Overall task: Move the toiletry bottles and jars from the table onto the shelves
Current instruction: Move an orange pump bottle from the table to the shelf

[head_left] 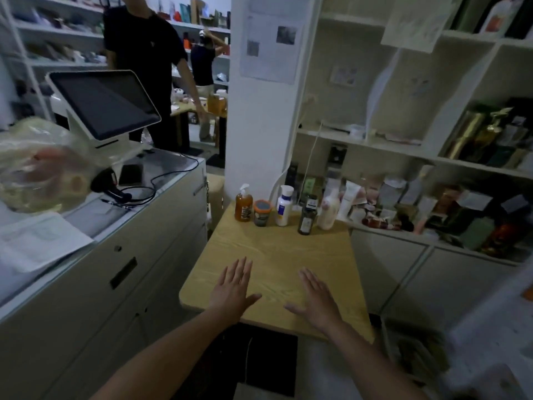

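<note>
Along the far edge of the small wooden table (274,255) stand an amber pump bottle (243,207), a jar with an orange rim (262,212), a white bottle with a blue label (284,205), a dark glass bottle (307,217) and a cream bottle (328,209). My left hand (233,287) and my right hand (317,298) lie flat with straight fingers on the near part of the table, holding nothing. White shelves (375,145) rise to the right, the lower one crowded with toiletries.
A grey counter (101,241) on the left carries a tilted screen (103,103), a barcode scanner, cables, papers and a plastic bag (43,166). A white pillar (259,125) stands behind the table. Two people stand beyond the counter by more shelves.
</note>
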The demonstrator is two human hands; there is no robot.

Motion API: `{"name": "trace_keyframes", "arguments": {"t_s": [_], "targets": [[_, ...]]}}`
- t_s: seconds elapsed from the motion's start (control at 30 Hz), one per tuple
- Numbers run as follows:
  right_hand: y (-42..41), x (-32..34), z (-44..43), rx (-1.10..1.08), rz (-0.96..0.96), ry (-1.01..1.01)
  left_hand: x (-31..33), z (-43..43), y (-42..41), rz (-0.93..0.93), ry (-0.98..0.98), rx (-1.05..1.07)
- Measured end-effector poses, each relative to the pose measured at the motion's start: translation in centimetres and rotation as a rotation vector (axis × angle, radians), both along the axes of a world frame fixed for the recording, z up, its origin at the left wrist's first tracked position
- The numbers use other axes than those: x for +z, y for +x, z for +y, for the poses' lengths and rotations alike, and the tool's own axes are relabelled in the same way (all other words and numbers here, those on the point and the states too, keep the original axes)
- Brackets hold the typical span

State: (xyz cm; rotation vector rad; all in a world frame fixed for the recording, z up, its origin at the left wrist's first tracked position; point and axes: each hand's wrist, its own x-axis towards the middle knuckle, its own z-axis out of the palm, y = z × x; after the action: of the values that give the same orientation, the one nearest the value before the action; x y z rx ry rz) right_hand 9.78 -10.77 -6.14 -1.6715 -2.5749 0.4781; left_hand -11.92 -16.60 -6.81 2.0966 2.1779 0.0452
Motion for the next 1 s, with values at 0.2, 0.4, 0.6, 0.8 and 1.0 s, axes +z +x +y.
{"name": "trace_keyframes", "arguments": {"t_s": [0.2,0.4,0.6,0.8,1.0], "targets": [[-7.1,-1.7,9.1,-0.024,0.035,-0.045,-2.0,9.5,-7.3,-0.017,0.013,0.050],[-16.0,-1.7,17.6,-0.128,0.111,-0.055,-2.1,19.4,-15.7,-0.035,-0.007,0.002],[-22.4,-3.1,21.9,-0.171,0.179,-0.141,-2.7,27.8,-21.2,-0.125,-0.043,0.028],[-24.7,-3.2,27.7,-0.158,0.176,-0.110,-3.5,34.2,-21.9,-0.208,-0.067,0.003],[-26.1,-3.1,35.7,-0.100,0.131,-0.083,-4.3,40.4,-21.4,-0.341,-0.091,0.029]]}}
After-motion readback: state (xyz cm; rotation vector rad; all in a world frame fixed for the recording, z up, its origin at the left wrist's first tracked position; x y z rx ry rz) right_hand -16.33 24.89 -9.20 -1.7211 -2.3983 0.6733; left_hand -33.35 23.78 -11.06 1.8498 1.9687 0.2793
